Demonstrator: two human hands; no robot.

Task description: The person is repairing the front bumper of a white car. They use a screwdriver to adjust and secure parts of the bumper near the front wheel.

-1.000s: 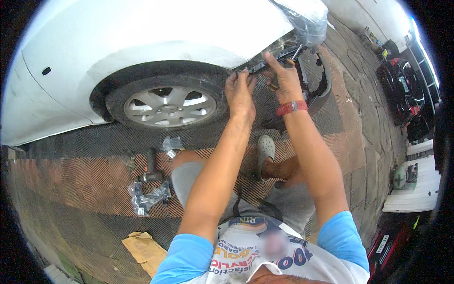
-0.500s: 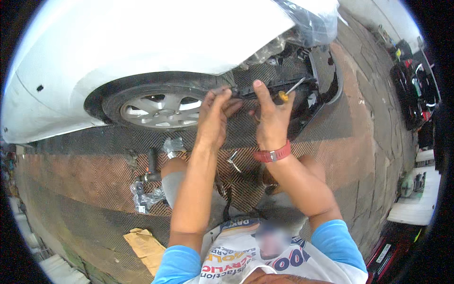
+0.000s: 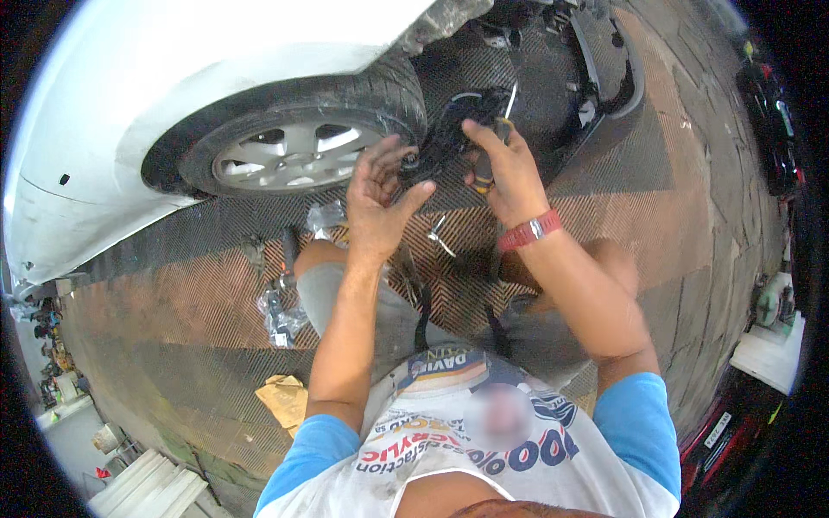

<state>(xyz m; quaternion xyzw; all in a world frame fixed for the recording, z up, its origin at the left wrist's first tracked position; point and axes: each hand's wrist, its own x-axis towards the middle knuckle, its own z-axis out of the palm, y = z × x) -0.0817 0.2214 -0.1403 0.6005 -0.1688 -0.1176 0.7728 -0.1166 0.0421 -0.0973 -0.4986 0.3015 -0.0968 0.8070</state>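
My right hand [image 3: 515,177] is closed round a screwdriver [image 3: 484,168] with a black and yellow handle; its bare metal shaft points up and away past my fingers. My left hand [image 3: 380,194] is open, palm up, thumb and fingers apart. Its fingertips are beside the end of a dark black part [image 3: 449,129] that lies between my hands; whether they touch it I cannot tell. Left of my hands is a car wheel [image 3: 289,155] with a silver rim, under the white car body [image 3: 216,52].
Black plastic car parts [image 3: 622,69] lie at the far right of the wheel. On the patterned mat [image 3: 190,293] are a pale strip-like piece [image 3: 442,237], a clear plastic bag [image 3: 281,321], a black tube-shaped tool [image 3: 289,250] and brown paper [image 3: 283,400].
My left hand has opened from a pinch, its fingers now spread. The screwdriver has turned in my right hand, its shaft standing more upright. My view has shifted, and the black part shows between my hands.
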